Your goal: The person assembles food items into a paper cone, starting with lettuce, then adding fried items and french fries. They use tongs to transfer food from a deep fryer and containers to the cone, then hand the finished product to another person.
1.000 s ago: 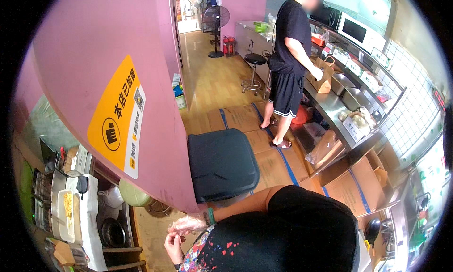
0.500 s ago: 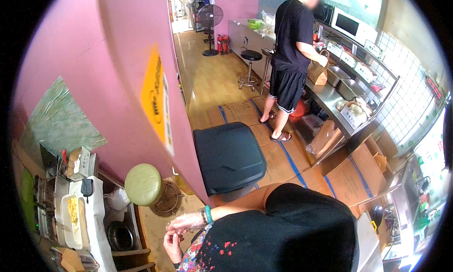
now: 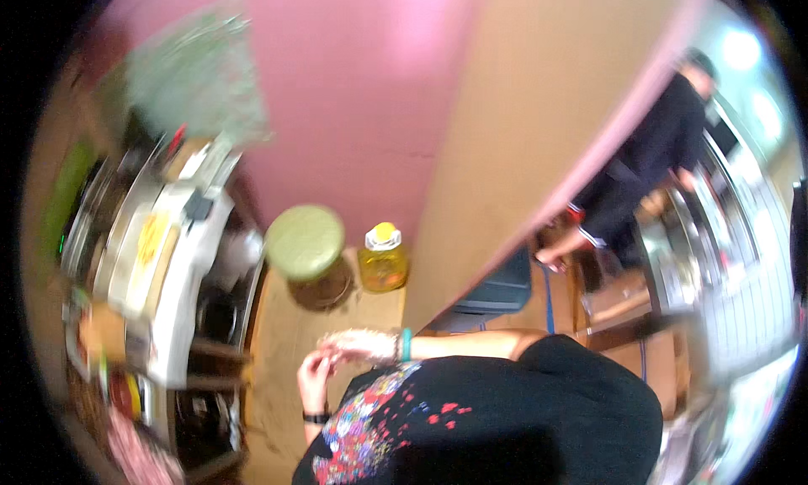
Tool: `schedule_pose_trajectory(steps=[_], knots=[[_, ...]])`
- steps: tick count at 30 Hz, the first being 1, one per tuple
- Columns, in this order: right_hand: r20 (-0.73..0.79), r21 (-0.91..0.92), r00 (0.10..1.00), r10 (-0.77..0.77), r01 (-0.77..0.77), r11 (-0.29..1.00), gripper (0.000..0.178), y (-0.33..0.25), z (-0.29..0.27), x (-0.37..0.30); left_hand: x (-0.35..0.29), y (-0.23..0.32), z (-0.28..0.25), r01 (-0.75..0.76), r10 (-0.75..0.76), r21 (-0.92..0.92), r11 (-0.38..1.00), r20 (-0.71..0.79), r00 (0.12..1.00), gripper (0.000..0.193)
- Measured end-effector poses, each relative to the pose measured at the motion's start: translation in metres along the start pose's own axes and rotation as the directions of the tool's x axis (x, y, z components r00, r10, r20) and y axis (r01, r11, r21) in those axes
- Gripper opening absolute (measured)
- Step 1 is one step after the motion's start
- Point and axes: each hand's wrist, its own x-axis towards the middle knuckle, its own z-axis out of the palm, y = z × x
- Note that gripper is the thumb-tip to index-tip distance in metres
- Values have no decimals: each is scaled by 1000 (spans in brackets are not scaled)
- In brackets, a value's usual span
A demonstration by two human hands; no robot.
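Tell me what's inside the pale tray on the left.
The pale tray holds a heap of yellow pieces, too blurred to identify. The tray's bottom beneath them is covered and cannot be seen.

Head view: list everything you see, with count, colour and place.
Stool: 1, green, by wall
Bottle: 1, yellow, right of stool
Wall: 1, pink, top centre
Partition: 1, tan, right of centre
Plastic sheet: 1, pale green, upper left
Counter: 1, white-topped, left
Tray: 1, white, on counter
Food: 1 portion, yellow, in tray
Small item: 1, dark, on counter
Bin: 1, dark, behind partition
Cardboard: uncounted, brown, lower right
Co-worker: 1, in black, upper right
Other clutter: too blurred to itemise
Shirt: 1, black, flowered, bottom
Right hand: 1, clear glove, lower centre
Left hand: 1, bare, touching the glove
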Motion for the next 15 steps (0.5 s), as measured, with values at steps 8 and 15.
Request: schedule_pose_trajectory(steps=[8, 15], knots=[[60, 150, 993, 103, -111, 982, 51, -7, 48, 30, -27, -9, -45, 5, -20, -116, 993, -128, 992, 19], [57, 180, 988, 144, -152, 972, 54, -12, 70, 42, -48, 5, -57, -31, 6, -100, 995, -234, 972, 15]])
